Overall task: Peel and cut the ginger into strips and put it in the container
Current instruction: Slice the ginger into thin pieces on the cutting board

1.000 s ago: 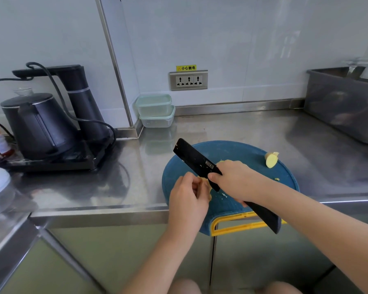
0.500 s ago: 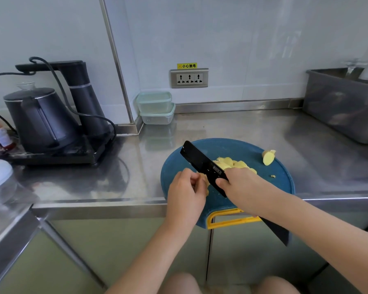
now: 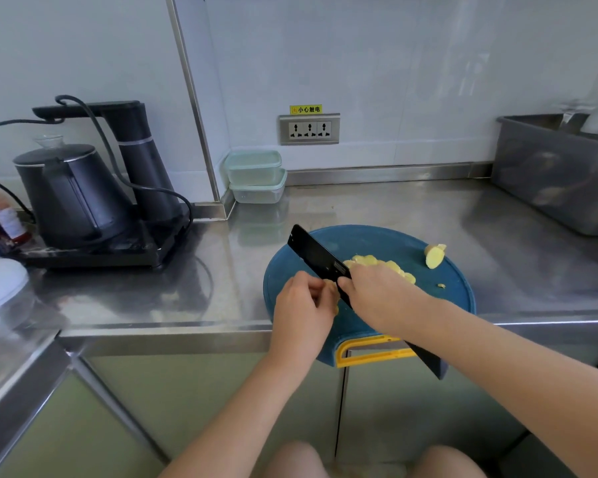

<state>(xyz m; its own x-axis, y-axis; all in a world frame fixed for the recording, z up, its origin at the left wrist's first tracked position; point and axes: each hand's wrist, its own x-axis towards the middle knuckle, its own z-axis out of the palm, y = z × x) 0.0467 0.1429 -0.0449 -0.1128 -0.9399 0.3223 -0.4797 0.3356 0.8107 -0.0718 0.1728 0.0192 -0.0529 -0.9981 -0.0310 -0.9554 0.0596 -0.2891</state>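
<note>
Head view: at frame centre my right hand (image 3: pixel 377 291) grips the knife (image 3: pixel 316 255) over the board (image 3: pixel 366 241). My left hand (image 3: pixel 302 307) pinches ginger (image 3: pixel 332 291) beside the blade. Slices (image 3: pixel 377 265) lie behind; containers (image 3: pixel 256 175) sit well apart, above on the counter (image 3: pixel 377 210).

We see our left hand (image 3: pixel 302 305) and right hand (image 3: pixel 377 293) bare, no gloves, rings or watch. Both forearms are uncovered, no sleeves showing. Our bare knees (image 3: pixel 296 460) show at the bottom edge.
</note>
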